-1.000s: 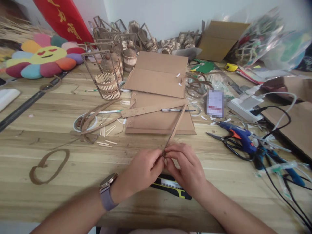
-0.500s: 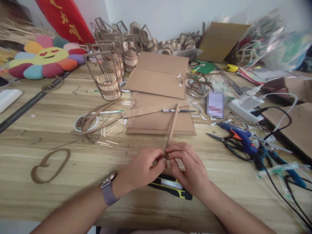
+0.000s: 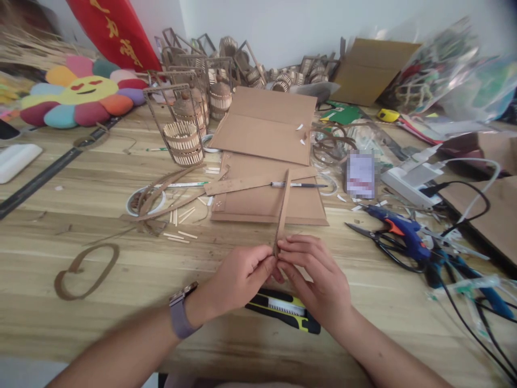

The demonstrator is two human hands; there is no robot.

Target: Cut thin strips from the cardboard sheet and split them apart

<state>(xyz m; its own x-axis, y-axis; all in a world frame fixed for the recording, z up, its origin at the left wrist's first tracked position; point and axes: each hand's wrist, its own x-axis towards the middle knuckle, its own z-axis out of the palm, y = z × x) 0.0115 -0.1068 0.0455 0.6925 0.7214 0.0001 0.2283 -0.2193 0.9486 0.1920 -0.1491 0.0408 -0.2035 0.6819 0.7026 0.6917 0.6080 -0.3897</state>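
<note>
A narrow brown cardboard strip (image 3: 284, 207) rises away from my fingertips, its far end over the cardboard sheets. My left hand (image 3: 246, 272) pinches the near end between thumb and curled fingers. Close against it, my right hand (image 3: 317, 275) holds the same end with thumb and fingertips; the very end is hidden between the hands. Beneath them on the table lies a black and yellow utility knife (image 3: 283, 311), partly covered by my hands. Beyond is a stack of cardboard sheets (image 3: 258, 207) with a pen (image 3: 299, 185) and a wider cardboard strip (image 3: 238, 184) across it.
Small stick baskets (image 3: 183, 143) stand at the back left. A tape roll (image 3: 145, 201) with strips and short sticks (image 3: 175, 237) lies left of centre. To the right are scissors (image 3: 383, 245), a blue glue gun (image 3: 399, 229), cables and a power strip (image 3: 412, 183).
The strip has turned a little and stands slightly more upright in view, its tip shifted left. My fingers have shifted their hold at its near end. The whole view has moved slightly.
</note>
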